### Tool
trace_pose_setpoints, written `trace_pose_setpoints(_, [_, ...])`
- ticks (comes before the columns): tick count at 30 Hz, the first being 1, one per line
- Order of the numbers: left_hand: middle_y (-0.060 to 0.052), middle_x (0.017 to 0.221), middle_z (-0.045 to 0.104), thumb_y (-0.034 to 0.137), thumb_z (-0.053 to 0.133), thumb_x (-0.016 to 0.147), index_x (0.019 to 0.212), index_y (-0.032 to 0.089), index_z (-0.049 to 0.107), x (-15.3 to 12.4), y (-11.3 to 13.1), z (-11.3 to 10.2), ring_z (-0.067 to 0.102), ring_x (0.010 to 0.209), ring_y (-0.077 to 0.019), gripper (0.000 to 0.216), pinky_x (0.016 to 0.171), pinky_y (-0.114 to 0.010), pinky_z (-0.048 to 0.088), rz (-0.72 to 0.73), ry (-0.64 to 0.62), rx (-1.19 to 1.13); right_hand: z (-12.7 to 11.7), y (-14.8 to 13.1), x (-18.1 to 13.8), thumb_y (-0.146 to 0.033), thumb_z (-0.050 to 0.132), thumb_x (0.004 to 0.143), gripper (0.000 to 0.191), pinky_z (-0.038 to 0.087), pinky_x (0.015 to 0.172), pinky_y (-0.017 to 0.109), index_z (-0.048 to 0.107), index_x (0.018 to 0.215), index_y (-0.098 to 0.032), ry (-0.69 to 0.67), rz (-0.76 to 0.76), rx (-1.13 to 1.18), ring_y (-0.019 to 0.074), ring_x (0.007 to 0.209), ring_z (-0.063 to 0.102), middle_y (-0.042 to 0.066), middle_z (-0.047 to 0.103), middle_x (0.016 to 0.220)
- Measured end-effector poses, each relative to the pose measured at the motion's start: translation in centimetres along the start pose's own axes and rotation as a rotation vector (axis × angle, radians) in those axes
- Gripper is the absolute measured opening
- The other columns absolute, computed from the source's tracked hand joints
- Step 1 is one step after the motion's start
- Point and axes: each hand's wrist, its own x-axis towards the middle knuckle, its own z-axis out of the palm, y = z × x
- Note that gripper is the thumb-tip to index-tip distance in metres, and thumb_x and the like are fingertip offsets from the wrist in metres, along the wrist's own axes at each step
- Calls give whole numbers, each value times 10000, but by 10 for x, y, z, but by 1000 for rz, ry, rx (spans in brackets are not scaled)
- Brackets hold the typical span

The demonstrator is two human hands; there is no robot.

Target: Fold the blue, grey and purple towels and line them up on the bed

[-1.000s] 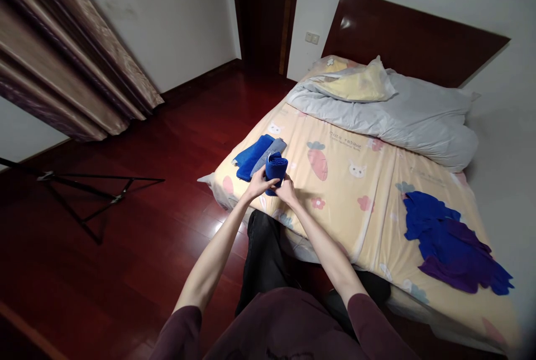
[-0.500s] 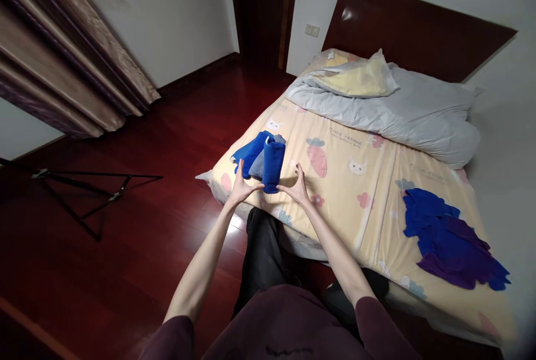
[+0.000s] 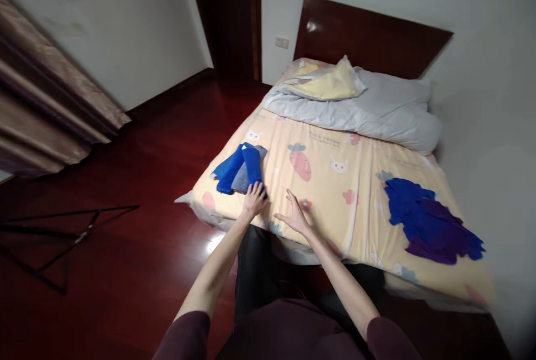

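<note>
Three folded cloths lie side by side at the near left corner of the bed: a blue one (image 3: pixel 252 164) on the right, a grey one (image 3: pixel 243 178) in the middle and another blue one (image 3: pixel 228 169) on the left. My left hand (image 3: pixel 254 198) rests flat, fingers apart, at the near end of the right blue cloth, touching it. Hovering a little to the right above the yellow cartoon-print sheet (image 3: pixel 335 192), my right hand (image 3: pixel 294 216) is spread and holds nothing.
A loose heap of blue and purple cloths (image 3: pixel 427 221) lies on the bed's right side. A grey duvet (image 3: pixel 368 109) and yellow pillow (image 3: pixel 326 84) are bunched at the dark headboard. Dark red wood floor, a black folding stand (image 3: pixel 62 237) and curtains (image 3: pixel 54 114) are at left.
The rolled blue cloth held upright between both hands has been laid down beside the other two. Both hands have let go; the left now rests at its end. The view swung right.
</note>
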Motion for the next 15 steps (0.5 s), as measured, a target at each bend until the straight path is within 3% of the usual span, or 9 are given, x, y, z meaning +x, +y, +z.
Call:
trace_pose_setpoints(5, [-166, 1434, 652, 313, 649, 815, 1114, 176, 675, -5, -8, 6, 397, 1527, -405, 331, 1270, -686, 180, 59, 21, 4, -85, 34, -106, -465, 814, 816, 931, 440, 1221, 545, 355, 1624, -404, 172, 88, -20, 318, 1489, 495, 53, 452, 1653])
trace_pose_setpoints(9, [-94, 1489, 637, 368, 605, 792, 1208, 262, 697, -31, 0, 22, 342, 1574, -377, 439, 1292, -656, 183, 141, -42, 21, -183, 78, -170, -398, 749, 847, 632, 552, 1091, 503, 592, 1452, -312, 481, 357, -162, 322, 1348, 623, 113, 580, 1526])
trace_pose_setpoints(11, [-57, 1481, 650, 390, 562, 782, 1222, 313, 726, -64, 16, 38, 377, 1554, -367, 475, 1295, -645, 217, 143, -94, -18, -242, 96, -192, -330, 699, 867, 455, 575, 1042, 454, 689, 1317, -260, 629, 480, -318, 305, 1306, 640, 143, 629, 1452])
trace_pose_setpoints(15, [113, 1368, 708, 430, 594, 697, 1138, 592, 753, -163, 59, 75, 547, 1417, -337, 496, 1199, -617, 444, 98, -194, -73, -351, 118, -219, -210, 613, 880, 331, 479, 1161, 441, 760, 1174, -176, 821, 550, -420, 300, 1400, 549, 177, 575, 1499])
